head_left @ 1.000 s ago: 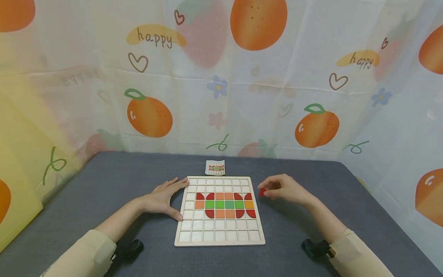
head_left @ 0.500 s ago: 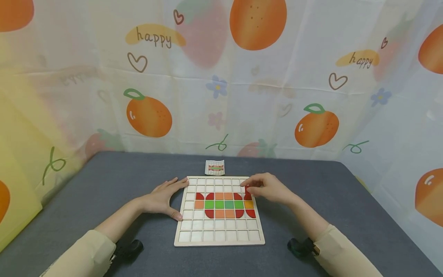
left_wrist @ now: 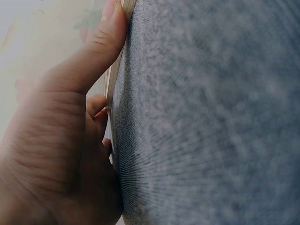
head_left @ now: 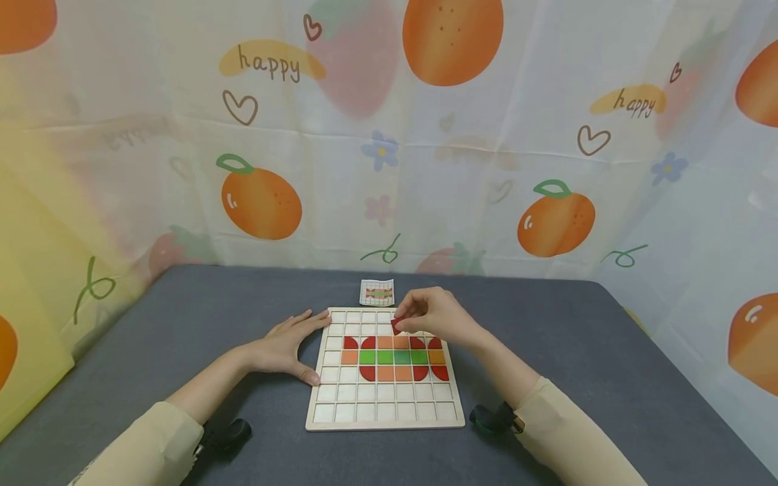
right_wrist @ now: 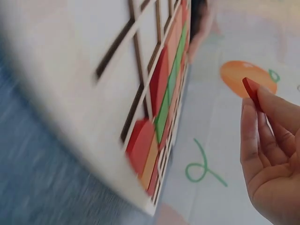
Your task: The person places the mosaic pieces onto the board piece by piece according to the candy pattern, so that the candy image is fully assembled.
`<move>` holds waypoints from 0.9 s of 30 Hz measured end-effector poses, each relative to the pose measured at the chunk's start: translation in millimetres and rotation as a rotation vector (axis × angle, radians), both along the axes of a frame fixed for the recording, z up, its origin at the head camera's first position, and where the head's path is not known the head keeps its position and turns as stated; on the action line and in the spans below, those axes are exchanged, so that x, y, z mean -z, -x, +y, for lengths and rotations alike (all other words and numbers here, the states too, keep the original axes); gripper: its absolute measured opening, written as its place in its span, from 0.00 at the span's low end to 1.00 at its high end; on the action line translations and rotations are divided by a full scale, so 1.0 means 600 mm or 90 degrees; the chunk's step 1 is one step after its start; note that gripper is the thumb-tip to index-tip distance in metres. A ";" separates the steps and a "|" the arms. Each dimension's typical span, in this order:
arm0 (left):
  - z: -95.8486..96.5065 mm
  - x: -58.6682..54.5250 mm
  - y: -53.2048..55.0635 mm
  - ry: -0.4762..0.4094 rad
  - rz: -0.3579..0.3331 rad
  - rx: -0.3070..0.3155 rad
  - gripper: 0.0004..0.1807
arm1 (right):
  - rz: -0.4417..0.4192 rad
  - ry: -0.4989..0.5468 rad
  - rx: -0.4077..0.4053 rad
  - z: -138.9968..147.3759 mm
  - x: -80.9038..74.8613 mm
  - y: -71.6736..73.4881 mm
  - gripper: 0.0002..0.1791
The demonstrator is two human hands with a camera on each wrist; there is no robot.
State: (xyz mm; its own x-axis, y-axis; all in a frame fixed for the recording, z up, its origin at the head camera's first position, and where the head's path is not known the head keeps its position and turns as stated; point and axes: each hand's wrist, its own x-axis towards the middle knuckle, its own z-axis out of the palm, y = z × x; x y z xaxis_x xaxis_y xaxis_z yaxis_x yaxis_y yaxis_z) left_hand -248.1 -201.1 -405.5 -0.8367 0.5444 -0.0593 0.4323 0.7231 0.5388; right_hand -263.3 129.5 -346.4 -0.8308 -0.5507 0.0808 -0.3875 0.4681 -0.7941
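Note:
A white square grid board (head_left: 385, 409) with a pale wooden frame lies on the dark table. Red curved tiles, salmon, green, teal and orange square tiles fill several cells across its middle rows. My left hand (head_left: 276, 347) rests along the board's left edge, fingers and thumb spread; in the left wrist view its thumb (left_wrist: 105, 40) touches the board's side. Above the board's upper rows, my right hand (head_left: 439, 314) pinches a small red tile (right_wrist: 251, 91) between thumb and fingers. The held tile is partly hidden by the fingers in the head view.
Just behind the board lies a small pattern card (head_left: 377, 293) printed with a coloured grid. A fruit-print curtain (head_left: 389, 189) hangs behind the dark table (head_left: 547, 378). Each wrist wears a black camera mount.
My right hand has moved left with the red tile, from beside the board's right edge to over its upper middle. The left hand stays at the board's left edge.

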 end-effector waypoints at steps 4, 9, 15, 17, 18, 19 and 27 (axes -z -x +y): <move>0.000 -0.001 0.000 0.000 0.000 0.000 0.63 | 0.003 0.022 -0.005 -0.016 -0.001 0.004 0.06; -0.001 -0.001 0.001 -0.001 -0.001 0.001 0.63 | 0.022 0.029 0.007 -0.035 -0.002 0.009 0.08; -0.001 0.002 0.002 0.005 -0.009 -0.005 0.63 | 0.005 0.021 0.011 -0.064 0.005 0.012 0.11; 0.000 0.003 0.003 0.004 -0.012 -0.005 0.63 | -0.008 0.012 -0.008 -0.073 0.010 0.012 0.11; 0.000 0.003 0.003 0.004 -0.013 -0.006 0.63 | -0.011 0.002 -0.019 -0.078 0.012 0.012 0.11; 0.001 0.004 0.004 0.005 -0.016 -0.008 0.63 | -0.013 -0.009 -0.032 -0.082 0.013 0.011 0.11; -0.001 0.008 0.005 0.010 -0.007 -0.010 0.63 | -0.015 -0.098 -0.134 -0.108 0.026 -0.001 0.11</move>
